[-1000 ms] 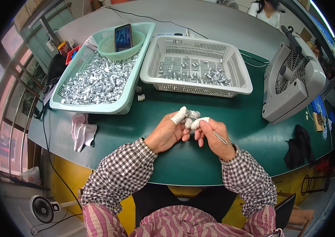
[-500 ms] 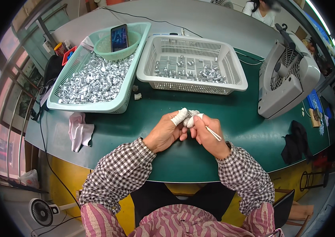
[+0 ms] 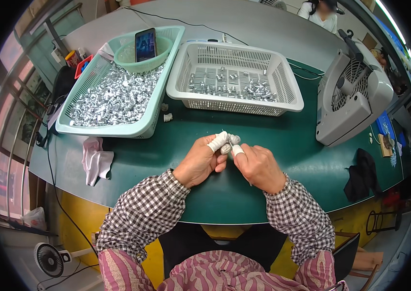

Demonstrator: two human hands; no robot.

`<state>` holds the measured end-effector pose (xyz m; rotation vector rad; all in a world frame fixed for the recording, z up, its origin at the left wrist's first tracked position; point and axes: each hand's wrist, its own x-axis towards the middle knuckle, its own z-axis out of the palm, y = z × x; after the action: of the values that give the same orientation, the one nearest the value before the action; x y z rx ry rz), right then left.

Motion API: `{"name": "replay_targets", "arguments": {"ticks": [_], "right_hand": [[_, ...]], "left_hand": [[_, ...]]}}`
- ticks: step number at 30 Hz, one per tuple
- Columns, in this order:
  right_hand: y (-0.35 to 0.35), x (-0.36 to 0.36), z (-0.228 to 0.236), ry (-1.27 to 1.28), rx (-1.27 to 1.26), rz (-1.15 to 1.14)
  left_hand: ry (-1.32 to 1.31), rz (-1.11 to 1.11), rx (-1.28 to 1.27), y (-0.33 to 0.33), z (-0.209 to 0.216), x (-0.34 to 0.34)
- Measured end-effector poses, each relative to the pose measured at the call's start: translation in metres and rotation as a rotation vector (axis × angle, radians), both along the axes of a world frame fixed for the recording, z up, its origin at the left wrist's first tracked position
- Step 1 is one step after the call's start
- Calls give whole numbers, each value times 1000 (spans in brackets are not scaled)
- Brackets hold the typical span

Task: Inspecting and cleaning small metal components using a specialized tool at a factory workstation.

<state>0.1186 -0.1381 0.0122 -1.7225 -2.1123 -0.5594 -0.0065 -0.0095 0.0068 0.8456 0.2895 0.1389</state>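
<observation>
My left hand (image 3: 199, 161) is raised over the front middle of the table, its thumb and fingertips wrapped in white tape and pinched together. Whatever sits between those fingertips is too small and too covered to make out. Close against it, on the right, my right hand (image 3: 262, 169) is closed round a slim stick-like tool, mostly hidden by the fingers; white wrapping covers a finger here too. The tool's thin tip meets the left fingertips. Beyond both hands stands a white plastic basket (image 3: 237, 104) with scattered small silver metal parts (image 3: 259, 90).
A pale green basket (image 3: 103, 130) heaped with silver parts (image 3: 113, 99) stands at left, holding a green bowl (image 3: 140, 66) and a phone (image 3: 146, 45). A grey fan (image 3: 356, 106) is at right. Cloths (image 3: 97, 160) lie near both table ends. A person (image 3: 319, 17) sits across.
My right hand has turned, so the tool's pale rear end no longer sticks out to the right but points down behind the fingers. My left hand stays nearly in place.
</observation>
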Motion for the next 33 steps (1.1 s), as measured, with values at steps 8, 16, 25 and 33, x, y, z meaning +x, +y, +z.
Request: {"name": "replay_targets", "arguments": {"ticks": [8, 16, 25, 33], "right_hand": [[1, -20, 5, 1295, -111, -58], [4, -12, 17, 1893, -285, 61], [1, -11, -16, 729, 118, 25], [6, -10, -5, 769, 133, 67]], "left_hand": [[-22, 46, 7, -14, 12, 3], [-94, 73, -90, -4, 7, 0], [5, 17, 46, -9, 3, -1], [-67, 123, -74, -11, 11, 5]]}}
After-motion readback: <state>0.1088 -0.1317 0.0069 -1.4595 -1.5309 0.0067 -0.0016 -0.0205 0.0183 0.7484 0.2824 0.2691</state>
